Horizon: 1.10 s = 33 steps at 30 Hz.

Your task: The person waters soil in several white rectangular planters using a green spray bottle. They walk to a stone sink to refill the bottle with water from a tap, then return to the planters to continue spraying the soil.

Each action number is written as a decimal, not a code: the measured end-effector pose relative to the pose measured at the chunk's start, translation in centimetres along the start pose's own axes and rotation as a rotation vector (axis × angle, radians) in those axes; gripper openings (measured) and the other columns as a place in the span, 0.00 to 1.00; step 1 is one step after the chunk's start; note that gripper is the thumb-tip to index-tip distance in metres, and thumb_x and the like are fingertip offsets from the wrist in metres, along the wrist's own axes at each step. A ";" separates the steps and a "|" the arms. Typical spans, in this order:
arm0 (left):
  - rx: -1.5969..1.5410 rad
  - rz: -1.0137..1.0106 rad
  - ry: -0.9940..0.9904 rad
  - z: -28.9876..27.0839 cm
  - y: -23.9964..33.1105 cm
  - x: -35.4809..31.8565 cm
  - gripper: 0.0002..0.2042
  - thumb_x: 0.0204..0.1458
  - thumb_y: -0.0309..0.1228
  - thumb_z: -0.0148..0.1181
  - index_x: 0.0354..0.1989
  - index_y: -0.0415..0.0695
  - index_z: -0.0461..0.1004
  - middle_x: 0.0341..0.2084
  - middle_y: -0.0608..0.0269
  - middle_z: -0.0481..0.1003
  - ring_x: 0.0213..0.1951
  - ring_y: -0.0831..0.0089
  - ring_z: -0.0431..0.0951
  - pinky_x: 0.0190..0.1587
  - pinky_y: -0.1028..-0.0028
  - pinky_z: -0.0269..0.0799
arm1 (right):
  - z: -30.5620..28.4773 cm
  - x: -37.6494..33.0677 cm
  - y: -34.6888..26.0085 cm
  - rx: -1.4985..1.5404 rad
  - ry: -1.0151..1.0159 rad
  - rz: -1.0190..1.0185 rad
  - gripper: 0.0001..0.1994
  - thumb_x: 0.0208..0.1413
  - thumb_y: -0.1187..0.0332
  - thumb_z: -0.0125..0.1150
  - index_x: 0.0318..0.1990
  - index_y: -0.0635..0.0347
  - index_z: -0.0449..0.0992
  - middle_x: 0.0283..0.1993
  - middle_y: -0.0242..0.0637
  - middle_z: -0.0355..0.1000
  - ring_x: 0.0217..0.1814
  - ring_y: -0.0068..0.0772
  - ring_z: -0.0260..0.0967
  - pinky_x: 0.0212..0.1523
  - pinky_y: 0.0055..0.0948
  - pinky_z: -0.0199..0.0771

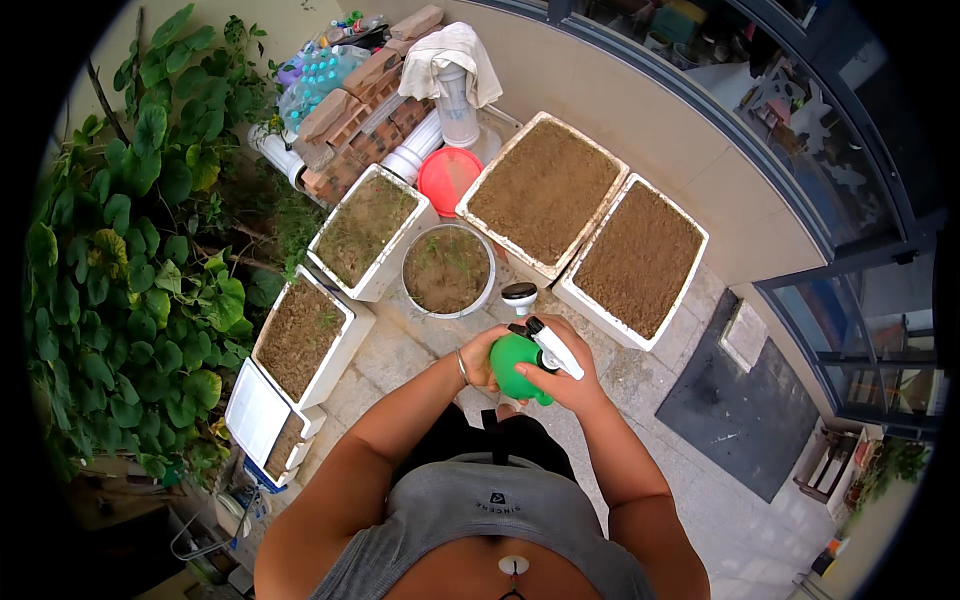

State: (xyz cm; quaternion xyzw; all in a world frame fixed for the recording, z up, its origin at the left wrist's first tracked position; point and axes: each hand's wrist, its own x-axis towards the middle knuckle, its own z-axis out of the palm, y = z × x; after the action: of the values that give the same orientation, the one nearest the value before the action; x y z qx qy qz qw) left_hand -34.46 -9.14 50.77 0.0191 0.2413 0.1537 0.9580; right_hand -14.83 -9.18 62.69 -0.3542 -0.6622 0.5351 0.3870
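A green spray bottle (515, 362) with a white and black trigger head (552, 349) is held in front of my body, above the paved floor. My left hand (480, 360) cups the green body from the left side. My right hand (565, 375) wraps around the top by the trigger head. A thin bracelet sits on my left wrist. Just beyond the bottle stands a small white jar with a dark top (519, 296).
Several white foam planter boxes of soil (545, 190) (640, 255) (365, 228) (298, 335) and a round white pot (447, 268) lie ahead. A red lid (447, 175), bricks (355, 140) and a draped white cloth (450, 55) stand behind. Leafy vines (130, 250) fill the left; a dark mat (740, 400) lies on the right.
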 end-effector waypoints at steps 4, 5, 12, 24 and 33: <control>0.086 -0.107 0.115 -3.8 2.4 3.9 0.29 0.54 0.58 0.45 0.54 0.50 0.70 0.46 0.54 0.76 0.40 0.54 0.81 0.27 0.57 0.78 | -0.2 1.5 5.5 0.188 0.107 0.128 0.24 0.44 0.75 0.65 0.53 0.63 0.72 0.61 0.43 0.68 0.62 0.36 0.65 0.62 0.34 0.63; 0.083 -0.115 0.145 -5.1 2.6 4.9 0.30 0.54 0.61 0.44 0.55 0.52 0.69 0.47 0.54 0.75 0.42 0.54 0.80 0.33 0.54 0.77 | -0.2 1.9 7.6 0.221 0.130 0.137 0.23 0.45 0.76 0.64 0.52 0.64 0.72 0.62 0.42 0.68 0.62 0.33 0.65 0.62 0.33 0.62; 0.025 -0.230 0.481 -17.3 2.2 10.4 0.39 0.53 0.68 0.45 0.60 0.46 0.62 0.46 0.54 0.74 0.37 0.54 0.82 0.23 0.74 0.70 | 2.2 1.7 23.3 0.247 0.433 0.349 0.25 0.45 0.81 0.56 0.56 0.63 0.70 0.62 0.43 0.69 0.60 0.31 0.67 0.57 0.31 0.66; 0.191 -0.297 0.998 -44.4 -12.9 9.6 0.19 0.57 0.45 0.56 0.49 0.44 0.69 0.34 0.60 0.76 0.32 0.66 0.82 0.27 0.69 0.72 | 9.7 -0.5 44.5 0.008 0.909 0.537 0.16 0.42 0.82 0.57 0.41 0.59 0.73 0.45 0.35 0.72 0.44 0.28 0.66 0.48 0.28 0.66; 0.222 0.077 0.870 -44.4 -12.8 16.0 0.17 0.58 0.39 0.56 0.51 0.43 0.71 0.38 0.61 0.78 0.34 0.71 0.81 0.30 0.73 0.72 | 10.2 -3.0 53.2 0.038 0.906 0.637 0.18 0.44 0.83 0.55 0.46 0.60 0.73 0.46 0.38 0.72 0.45 0.28 0.68 0.51 0.28 0.67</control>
State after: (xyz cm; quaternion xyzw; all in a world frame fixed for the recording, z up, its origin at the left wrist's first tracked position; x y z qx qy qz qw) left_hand -38.16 -18.13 2.87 0.0646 0.6358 0.1563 0.7531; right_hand -19.66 -6.89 8.68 -0.7248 -0.2798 0.4314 0.4586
